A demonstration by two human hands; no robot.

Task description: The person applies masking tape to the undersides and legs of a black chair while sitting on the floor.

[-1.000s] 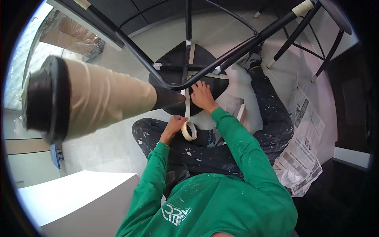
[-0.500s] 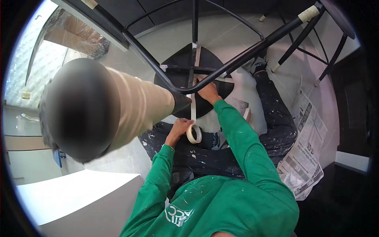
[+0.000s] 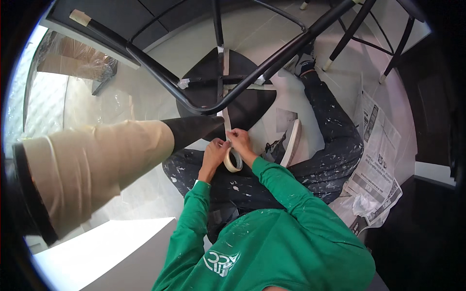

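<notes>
An upturned stool rests with its black seat [image 3: 252,104] on the floor and its black metal legs [image 3: 213,110] pointing up around me. Pale masking tape [image 3: 226,122] runs along the seat's underside and down past its near edge. Close to that edge, my left hand [image 3: 211,157] pinches the tape just above the roll of masking tape [image 3: 233,161]. My right hand [image 3: 241,144] is closed on the same strip, its fingertips nearly touching the left ones. The roll hangs below both hands, over my dark, paint-spotted trousers.
One stool leg wrapped in beige tape [image 3: 102,167] juts close on the left. A white box-like surface [image 3: 107,252] stands at lower left. Newspaper sheets [image 3: 376,160] cover floor on the right. Another stool's legs [image 3: 352,34] stand at upper right. Plastic-wrapped cardboard [image 3: 73,60] sits upper left.
My right hand has come down from the seat's crossbars along the tape to beside my left hand. The view has shifted, so the wrapped leg appears farther left and lower.
</notes>
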